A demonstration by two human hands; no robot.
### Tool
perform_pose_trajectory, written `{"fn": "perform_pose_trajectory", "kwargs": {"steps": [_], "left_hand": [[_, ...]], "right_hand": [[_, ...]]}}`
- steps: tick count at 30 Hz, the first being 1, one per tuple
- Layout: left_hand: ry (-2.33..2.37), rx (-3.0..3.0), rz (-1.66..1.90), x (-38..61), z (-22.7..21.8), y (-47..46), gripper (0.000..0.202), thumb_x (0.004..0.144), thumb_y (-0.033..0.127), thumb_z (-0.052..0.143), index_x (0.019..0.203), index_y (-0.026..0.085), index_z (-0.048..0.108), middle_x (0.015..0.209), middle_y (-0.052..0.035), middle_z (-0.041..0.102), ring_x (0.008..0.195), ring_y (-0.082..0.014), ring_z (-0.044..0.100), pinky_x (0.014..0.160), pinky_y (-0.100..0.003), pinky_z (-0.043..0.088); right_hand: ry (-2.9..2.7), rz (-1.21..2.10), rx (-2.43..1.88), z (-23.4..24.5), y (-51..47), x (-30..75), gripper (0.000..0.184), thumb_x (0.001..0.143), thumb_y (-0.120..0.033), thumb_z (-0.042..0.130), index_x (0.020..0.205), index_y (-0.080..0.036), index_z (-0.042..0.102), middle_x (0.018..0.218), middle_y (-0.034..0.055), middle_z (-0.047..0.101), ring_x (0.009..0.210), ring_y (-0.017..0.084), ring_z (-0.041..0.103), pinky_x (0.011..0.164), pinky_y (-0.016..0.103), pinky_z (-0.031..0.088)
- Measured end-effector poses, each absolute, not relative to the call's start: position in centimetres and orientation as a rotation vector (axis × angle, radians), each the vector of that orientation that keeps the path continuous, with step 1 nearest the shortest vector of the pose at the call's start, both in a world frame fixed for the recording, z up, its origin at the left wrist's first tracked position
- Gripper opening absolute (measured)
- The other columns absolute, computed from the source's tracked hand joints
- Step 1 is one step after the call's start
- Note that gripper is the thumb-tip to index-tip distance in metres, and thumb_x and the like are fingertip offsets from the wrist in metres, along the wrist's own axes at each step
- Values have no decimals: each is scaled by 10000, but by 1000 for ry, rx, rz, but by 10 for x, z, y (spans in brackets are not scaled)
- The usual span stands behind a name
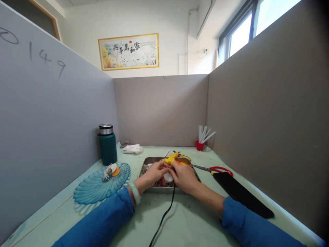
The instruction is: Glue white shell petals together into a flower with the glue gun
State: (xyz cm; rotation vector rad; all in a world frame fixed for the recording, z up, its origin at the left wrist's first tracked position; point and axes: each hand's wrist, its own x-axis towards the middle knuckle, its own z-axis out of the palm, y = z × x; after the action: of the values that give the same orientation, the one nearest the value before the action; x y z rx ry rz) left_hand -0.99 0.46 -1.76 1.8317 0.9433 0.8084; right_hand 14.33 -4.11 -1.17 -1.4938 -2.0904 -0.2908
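Note:
Over a metal tray [156,189], my left hand [155,174] and my right hand [183,176] meet fingertip to fingertip. Both hands are closed in a pinch, and what they hold is too small or hidden to make out. Just beneath the fingers shows a pale, rounded piece like a shell [168,177]; I cannot tell whether it is held or lies in the tray. Small mixed pieces fill the tray, partly covered by my hands. Behind the fingertips rests a yellow glue gun [171,158]. A black cord [164,216] runs from the tray toward me.
Left stands a blue scalloped plate [89,188] bearing a small shell cluster [111,172], with a green bottle [108,147] behind. Right lie red-handled scissors [221,170] and a long black object [241,193]. A red cup [199,145] holds white sticks; a plastic bag [133,149] lies behind.

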Motion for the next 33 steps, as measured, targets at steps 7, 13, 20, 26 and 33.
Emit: {"fn": "perform_pose_trajectory", "kwargs": {"steps": [7,13,20,26,33], "left_hand": [[932,1844,816,-11,-16,5,185,768,322,468,853,158,484,369,42,473,332,-127,488,315,-162,303],[867,1835,848,-12,-22,9,181,759,317,482,853,163,481,388,50,475,326,-120,487,305,-156,295],[882,1823,830,-13,-22,9,195,754,329,488,838,153,481,379,52,463,339,-120,501,318,-152,303],[917,1841,834,-13,-22,10,203,755,339,487,836,153,480,409,42,490,331,-120,493,314,-158,296],[923,1854,827,-13,-24,12,228,757,355,492,848,147,486,418,41,490,332,-115,497,317,-154,295]], "right_hand": [[-2083,-297,-1491,-11,-42,143,285,886,-389,316,850,-205,530,755,18,620,720,146,564,583,236,276],[-2088,-306,-1472,-12,-41,143,262,882,-375,332,843,-207,530,742,10,617,723,146,567,577,235,270],[-2095,-317,-1450,-14,-39,144,254,875,-383,339,834,-209,521,743,4,619,706,147,563,561,238,252],[-2117,-291,-1447,-12,-42,145,274,881,-388,328,852,-202,528,764,14,620,741,148,567,582,240,270],[-2122,-269,-1479,-10,-43,143,318,888,-411,307,859,-195,540,775,30,622,755,155,570,597,242,283]]}}
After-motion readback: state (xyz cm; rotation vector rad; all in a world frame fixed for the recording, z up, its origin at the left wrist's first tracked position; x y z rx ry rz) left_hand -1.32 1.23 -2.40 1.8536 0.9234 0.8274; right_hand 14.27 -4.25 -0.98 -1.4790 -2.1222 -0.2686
